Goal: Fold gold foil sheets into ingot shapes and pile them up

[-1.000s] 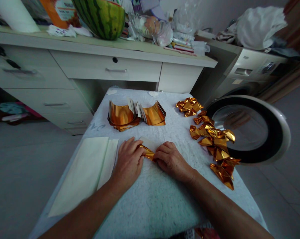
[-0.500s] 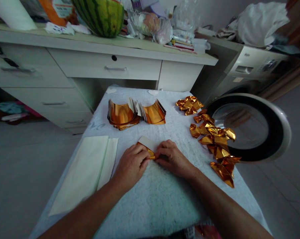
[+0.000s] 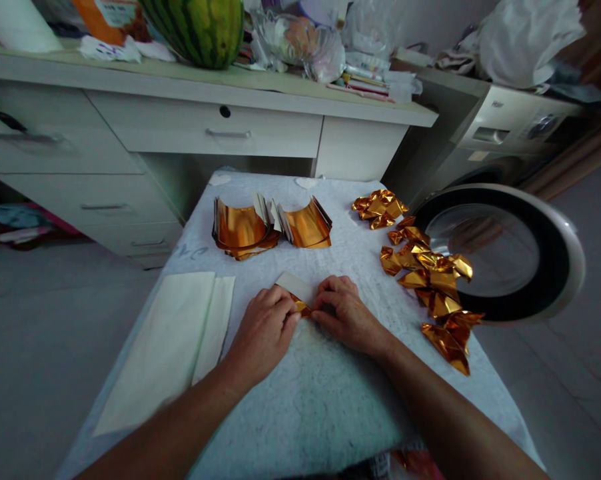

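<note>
A sheet of gold foil paper [image 3: 296, 285] lies on the cloth-covered table between my hands, its pale back up and its near edge folded over to show gold. My left hand [image 3: 268, 323] pinches the left part of the fold, thumb and fingers together. At the fold's right end, my right hand [image 3: 348, 313] grips the paper between thumb and curled fingers. Two curved stacks of gold foil sheets, a left stack [image 3: 240, 225] and a right stack [image 3: 308, 224], stand just beyond. Folded gold foil pieces [image 3: 433, 280] lie heaped along the table's right side.
Folded white paper [image 3: 155, 347] lies by my left forearm. Behind the table stands a white desk [image 3: 260, 127] with a watermelon [image 3: 200, 33] and plastic bags on top. An open washing machine door [image 3: 500, 253] reaches up to the table's right edge.
The view has shifted slightly. Both hands stay on the foil paper in nearly the same place, with the fingers moving only a little along the fold.
</note>
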Demonstrator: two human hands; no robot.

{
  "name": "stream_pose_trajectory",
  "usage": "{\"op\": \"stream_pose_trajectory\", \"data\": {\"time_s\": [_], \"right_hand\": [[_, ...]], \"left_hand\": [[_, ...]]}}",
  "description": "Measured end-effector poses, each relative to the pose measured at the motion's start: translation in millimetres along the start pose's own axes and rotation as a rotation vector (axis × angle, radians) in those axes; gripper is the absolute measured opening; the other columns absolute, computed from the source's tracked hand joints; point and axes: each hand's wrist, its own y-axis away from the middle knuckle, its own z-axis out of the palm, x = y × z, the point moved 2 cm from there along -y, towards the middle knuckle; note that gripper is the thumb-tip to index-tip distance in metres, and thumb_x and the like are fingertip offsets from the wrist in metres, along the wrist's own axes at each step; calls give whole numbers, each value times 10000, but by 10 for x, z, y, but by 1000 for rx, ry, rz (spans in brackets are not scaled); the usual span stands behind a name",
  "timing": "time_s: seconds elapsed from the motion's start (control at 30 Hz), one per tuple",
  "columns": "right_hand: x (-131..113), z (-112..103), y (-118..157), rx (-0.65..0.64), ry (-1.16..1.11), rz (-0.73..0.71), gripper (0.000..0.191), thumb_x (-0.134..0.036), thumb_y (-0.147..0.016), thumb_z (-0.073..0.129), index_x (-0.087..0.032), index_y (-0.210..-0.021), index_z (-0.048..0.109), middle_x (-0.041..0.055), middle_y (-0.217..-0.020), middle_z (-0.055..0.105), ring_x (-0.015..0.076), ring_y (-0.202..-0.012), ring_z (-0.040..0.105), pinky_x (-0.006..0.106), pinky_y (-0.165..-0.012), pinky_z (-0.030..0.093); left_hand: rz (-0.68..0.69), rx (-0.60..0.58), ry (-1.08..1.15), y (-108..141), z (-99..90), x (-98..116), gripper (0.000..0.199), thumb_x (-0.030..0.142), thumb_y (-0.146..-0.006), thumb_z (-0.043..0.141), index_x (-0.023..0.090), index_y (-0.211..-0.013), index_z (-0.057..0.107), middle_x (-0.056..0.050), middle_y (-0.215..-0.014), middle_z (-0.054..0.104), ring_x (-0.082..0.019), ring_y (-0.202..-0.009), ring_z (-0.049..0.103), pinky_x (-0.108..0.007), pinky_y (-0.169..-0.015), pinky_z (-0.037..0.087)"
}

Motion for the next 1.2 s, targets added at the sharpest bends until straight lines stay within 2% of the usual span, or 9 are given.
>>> {"op": "stream_pose_trajectory", "data": {"time_s": [0.17, 0.6, 1.2], "right_hand": [[-11, 23, -5, 14, 17, 55, 44, -210, -846, 670, -189, -807, 665, 40, -991, 570, 209, -969, 472, 394, -877, 367], [-88, 33, -36, 45, 57, 193, 61, -193, -795, 712, -187, -753, 669, 46, -983, 573, 221, -970, 474, 391, -869, 383], [-87, 60, -46, 64, 61, 213, 72, -192, -787, 720, -187, -740, 665, 45, -967, 575, 219, -958, 478, 387, -856, 376]], "left_hand": [[-40, 32, -94, 4, 36, 18, 112, 166, -898, 514, 185, -815, 588, -62, -964, 569, -232, -917, 519, -423, -843, 455], [-106, 64, -149, 5, 44, 29, 93, 167, -856, 562, 180, -767, 587, -77, -964, 550, -249, -922, 500, -427, -835, 456], [-137, 42, -201, -14, 56, 40, 98, 196, -874, 549, 182, -800, 611, -79, -967, 567, -255, -924, 505, -427, -826, 449]]}}
